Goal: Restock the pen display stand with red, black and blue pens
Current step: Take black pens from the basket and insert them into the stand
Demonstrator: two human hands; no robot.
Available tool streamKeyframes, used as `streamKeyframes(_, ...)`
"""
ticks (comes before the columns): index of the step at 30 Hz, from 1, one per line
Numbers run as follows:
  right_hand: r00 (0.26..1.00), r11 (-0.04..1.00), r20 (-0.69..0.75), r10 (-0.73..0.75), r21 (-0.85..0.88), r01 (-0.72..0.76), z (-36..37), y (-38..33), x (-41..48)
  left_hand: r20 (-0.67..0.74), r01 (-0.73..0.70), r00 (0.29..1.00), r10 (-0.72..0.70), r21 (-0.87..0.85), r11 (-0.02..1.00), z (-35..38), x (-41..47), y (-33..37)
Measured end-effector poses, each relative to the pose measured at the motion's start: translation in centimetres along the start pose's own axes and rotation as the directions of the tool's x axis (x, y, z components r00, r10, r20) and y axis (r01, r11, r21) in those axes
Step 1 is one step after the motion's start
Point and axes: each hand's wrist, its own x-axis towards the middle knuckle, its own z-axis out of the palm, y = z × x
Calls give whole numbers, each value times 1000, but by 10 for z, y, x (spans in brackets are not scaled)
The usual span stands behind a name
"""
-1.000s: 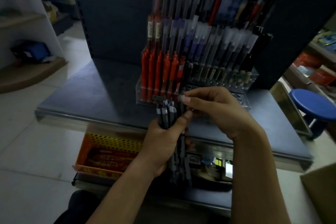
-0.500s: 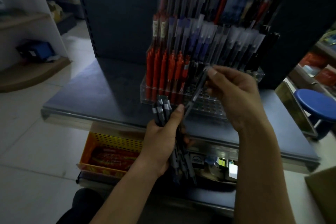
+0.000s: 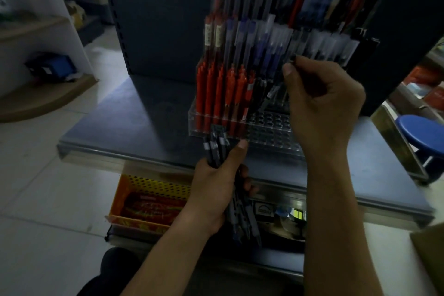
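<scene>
Pens are handled at a clear display stand [image 3: 269, 142] set on the dark counter [image 3: 134, 122], toward its back edge. One black pen [image 3: 274, 90] is pinched at its upper end by the right hand [image 3: 322, 103], tilted, its tip lowered toward the holes of the stand's front row, just beside the red pens [image 3: 221, 89]. A bundle of dark pens [image 3: 216, 146] is clenched upright in the left hand [image 3: 216, 190] at the counter's front edge, near the stand's front wall.
</scene>
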Motion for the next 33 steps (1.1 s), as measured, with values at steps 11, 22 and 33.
streamKeyframes(11,998,999,56,24,-42,-22,11,6,-3,-5,4,1000,-4,6,1000,0,-1,2)
streamKeyframes(22,974,989,196,115,-111,-94,20,15,-9,18,-11,1000,10,57,998,-1,-2,3)
streamKeyframes(33,892,965,374,255,-42,-258,0,5,-9,46,19,999,-21,42,999,-2,0,0)
